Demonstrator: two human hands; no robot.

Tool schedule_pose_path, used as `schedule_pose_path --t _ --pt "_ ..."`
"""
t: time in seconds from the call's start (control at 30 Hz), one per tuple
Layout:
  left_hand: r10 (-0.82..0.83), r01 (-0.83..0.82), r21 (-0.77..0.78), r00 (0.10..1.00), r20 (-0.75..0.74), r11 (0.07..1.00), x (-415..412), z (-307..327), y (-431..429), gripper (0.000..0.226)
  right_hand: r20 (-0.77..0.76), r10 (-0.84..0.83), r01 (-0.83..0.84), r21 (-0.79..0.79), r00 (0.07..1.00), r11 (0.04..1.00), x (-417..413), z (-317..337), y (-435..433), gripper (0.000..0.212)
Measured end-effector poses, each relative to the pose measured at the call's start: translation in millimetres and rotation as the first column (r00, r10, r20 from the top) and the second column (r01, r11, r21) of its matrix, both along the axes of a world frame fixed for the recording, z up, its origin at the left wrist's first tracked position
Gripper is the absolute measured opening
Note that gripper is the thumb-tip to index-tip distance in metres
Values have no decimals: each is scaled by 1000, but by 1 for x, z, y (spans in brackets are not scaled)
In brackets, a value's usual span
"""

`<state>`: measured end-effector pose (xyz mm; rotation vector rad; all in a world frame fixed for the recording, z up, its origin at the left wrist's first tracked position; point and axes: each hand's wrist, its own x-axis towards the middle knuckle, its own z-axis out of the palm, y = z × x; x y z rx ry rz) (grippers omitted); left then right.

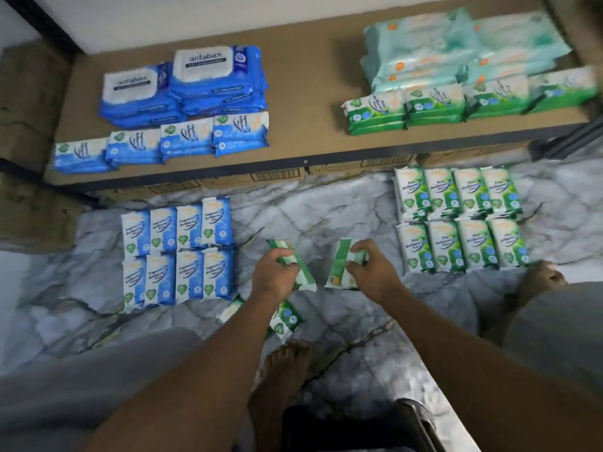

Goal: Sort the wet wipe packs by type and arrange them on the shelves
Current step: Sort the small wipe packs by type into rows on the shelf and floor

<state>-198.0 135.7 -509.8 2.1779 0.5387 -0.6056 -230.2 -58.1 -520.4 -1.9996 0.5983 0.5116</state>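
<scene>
Each hand [275, 277] [370, 270] grips a green pack [305, 278] [341, 269].

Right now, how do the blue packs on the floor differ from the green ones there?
The blue plastic wipe packs read Fragrance Free; the green plastic wipe packs read Pine. The blue packs lie on the person's left, the green packs on the right. Both form two rows of four on the marble floor.

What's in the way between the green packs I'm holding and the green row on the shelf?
Nothing visible. The left hand and right hand each hold a green pack; bare floor runs from them to the shelf, and the green row lies uncovered. The floor packs sit off to the right.
</scene>
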Motion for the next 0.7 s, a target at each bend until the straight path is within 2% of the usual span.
schedule_pose_path --t 0.13,0.27,0.33,0.4,0.47,0.6,0.63,0.7 --pt "-86 88 -18 992 87 996 -4 33 -14 28 76 -50 47 33 996 998 2 39 -25 4" --pt "-123 134 -64 980 155 989 -9 65 -26 27 84 -112 102 120 990 988 -1 79 -43 25" --pt "-167 181 -69 971 171 981 -12 78 -30 36 85 -103 92 127 991 988 -6 95 -49 34" --pt "-246 255 -18 948 202 967 -14 87 -33 46 113 -99 88 105 989 991 -12 105 -53 39" --pt "-275 276 31 928 252 961 -15 93 -34 46 139 -110 103 58 984 993 -17 110 -58 39" --pt "-286 266 105 893 349 958 -20 103 -35 24 196 -131 137 -19 972 990 -24 119 -65 30" --pt "-287 250 148 889 356 957 -21 107 -35 19 188 -130 140 -46 974 989 -27 121 -67 32" --pt "-287 202 265 896 338 943 -21 114 -35 15 138 -75 103 -202 988 974 -29 125 -70 44"
